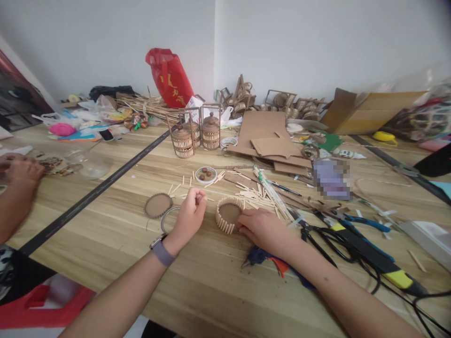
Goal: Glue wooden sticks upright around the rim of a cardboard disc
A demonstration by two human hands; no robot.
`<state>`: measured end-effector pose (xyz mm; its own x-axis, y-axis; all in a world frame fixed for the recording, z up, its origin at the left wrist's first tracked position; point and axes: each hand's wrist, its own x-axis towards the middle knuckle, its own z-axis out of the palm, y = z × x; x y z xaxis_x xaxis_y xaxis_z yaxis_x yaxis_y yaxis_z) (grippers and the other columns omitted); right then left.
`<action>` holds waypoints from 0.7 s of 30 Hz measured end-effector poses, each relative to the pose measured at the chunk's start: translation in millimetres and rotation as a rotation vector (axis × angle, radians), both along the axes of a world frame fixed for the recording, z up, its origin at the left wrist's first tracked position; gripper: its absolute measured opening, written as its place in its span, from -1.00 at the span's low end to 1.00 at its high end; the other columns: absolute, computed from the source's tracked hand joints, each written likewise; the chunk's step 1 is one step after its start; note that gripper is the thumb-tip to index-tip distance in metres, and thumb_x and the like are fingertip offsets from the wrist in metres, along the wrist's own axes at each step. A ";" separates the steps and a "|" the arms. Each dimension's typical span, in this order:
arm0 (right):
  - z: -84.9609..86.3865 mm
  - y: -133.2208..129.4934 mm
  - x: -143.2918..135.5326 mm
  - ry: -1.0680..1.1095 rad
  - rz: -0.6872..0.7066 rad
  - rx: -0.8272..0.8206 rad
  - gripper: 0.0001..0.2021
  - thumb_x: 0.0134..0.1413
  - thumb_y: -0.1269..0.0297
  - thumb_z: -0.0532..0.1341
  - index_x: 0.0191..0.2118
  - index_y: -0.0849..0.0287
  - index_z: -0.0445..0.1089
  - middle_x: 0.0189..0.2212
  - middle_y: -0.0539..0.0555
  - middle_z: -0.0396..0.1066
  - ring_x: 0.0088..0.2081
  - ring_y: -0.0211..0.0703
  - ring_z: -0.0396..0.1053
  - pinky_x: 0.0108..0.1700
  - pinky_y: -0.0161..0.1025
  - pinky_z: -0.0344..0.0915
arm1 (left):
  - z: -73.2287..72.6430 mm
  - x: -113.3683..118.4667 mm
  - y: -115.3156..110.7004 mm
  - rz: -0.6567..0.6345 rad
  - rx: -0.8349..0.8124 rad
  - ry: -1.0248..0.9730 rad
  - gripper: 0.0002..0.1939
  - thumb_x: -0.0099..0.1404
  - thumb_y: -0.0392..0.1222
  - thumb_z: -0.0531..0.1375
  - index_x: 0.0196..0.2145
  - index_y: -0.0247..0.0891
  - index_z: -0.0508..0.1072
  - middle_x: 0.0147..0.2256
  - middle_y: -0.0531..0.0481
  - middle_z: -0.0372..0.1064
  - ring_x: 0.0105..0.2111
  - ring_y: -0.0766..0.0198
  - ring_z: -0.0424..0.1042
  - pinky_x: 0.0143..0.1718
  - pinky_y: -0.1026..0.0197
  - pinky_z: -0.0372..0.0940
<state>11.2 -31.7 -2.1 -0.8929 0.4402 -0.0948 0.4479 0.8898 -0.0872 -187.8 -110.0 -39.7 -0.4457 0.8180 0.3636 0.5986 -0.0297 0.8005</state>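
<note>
A small round basket of short upright wooden sticks around a brown cardboard base stands on the table in front of me. My right hand is closed at its right side, with the fingertips gripping the wall there. Left of the basket, my left hand is raised with its fingers curled into a pinch; whatever lies between them is too small or hidden. Below that hand is a ring, partly covered by it. Beside the ring lies a brown cardboard disc with a dark rim. Loose sticks are scattered behind the basket.
Brown beads sit in a round lid. Farther back stand finished lidded baskets and cardboard sheets. To the right lie pliers, black scissors and a yellow-black tool. Another person's hand is at far left.
</note>
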 end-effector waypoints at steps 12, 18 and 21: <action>21.4 -1.7 13.3 0.088 -0.051 -0.109 -0.85 0.20 0.34 0.14 -0.23 0.13 0.46 -0.31 0.06 0.52 -0.27 -0.10 0.44 -0.25 -0.26 0.22 | 0.8 -1.6 1.2 -0.057 -0.015 -0.102 -0.86 0.27 -0.21 0.11 -0.21 -0.23 0.39 -0.31 0.01 0.44 -0.28 0.22 0.43 -0.22 0.20 0.31; 26.9 -3.0 51.2 0.197 -0.068 -0.161 -0.77 0.26 0.27 0.04 -0.29 0.11 0.44 -0.36 0.08 0.49 -0.31 -0.10 0.42 -0.24 -0.22 0.27 | 4.2 -1.6 -1.1 -0.075 -0.016 -0.097 -0.85 0.35 -0.18 0.00 -0.23 -0.22 0.34 -0.49 0.12 0.28 -0.47 0.29 0.31 -0.42 0.28 0.21; 26.1 -6.9 75.3 0.160 -0.198 -0.206 -0.68 0.28 0.14 -0.01 -0.39 0.10 0.39 -0.43 0.07 0.47 -0.39 -0.11 0.40 -0.34 -0.24 0.25 | 4.6 -1.7 -0.3 -0.049 -0.042 -0.072 -0.87 0.36 -0.18 -0.01 -0.25 -0.21 0.31 -0.55 0.17 0.17 -0.56 0.31 0.20 -0.49 0.29 0.12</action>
